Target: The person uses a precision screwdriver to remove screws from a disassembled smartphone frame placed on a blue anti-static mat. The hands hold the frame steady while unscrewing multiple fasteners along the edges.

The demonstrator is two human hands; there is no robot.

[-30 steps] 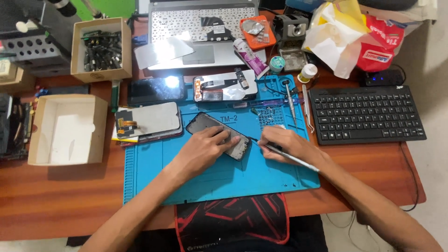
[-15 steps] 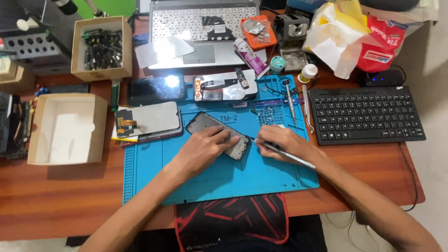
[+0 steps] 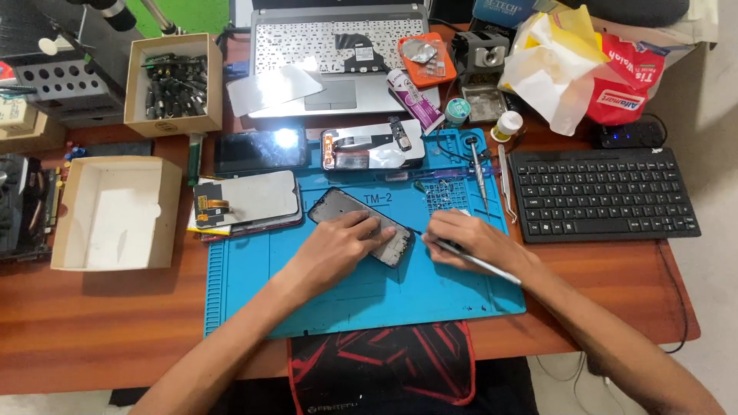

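A dark opened phone frame [image 3: 338,207] lies tilted on the blue repair mat [image 3: 254,292]. My left hand [image 3: 338,246] rests flat on it and pins it down. My right hand [image 3: 469,240] holds a slim metal tool [image 3: 488,267] like a pen, its tip at the phone's right edge. A loose display panel [image 3: 250,198] with a flex cable lies at the mat's left edge. Above the mat's top edge are a black phone [image 3: 260,150] and an opened phone back [image 3: 373,146].
An open cardboard box [image 3: 115,211] stands at the left, a box of dark small parts [image 3: 174,84] behind it. A laptop [image 3: 338,54] is at the back, a black keyboard [image 3: 603,192] to the right, with plastic bags [image 3: 569,58] beyond. Screwdrivers and tweezers [image 3: 492,180] lie on the mat's right.
Both hands stay on the phone frame with only slight shifts; the right hand's tool tip remains at the phone's right edge.
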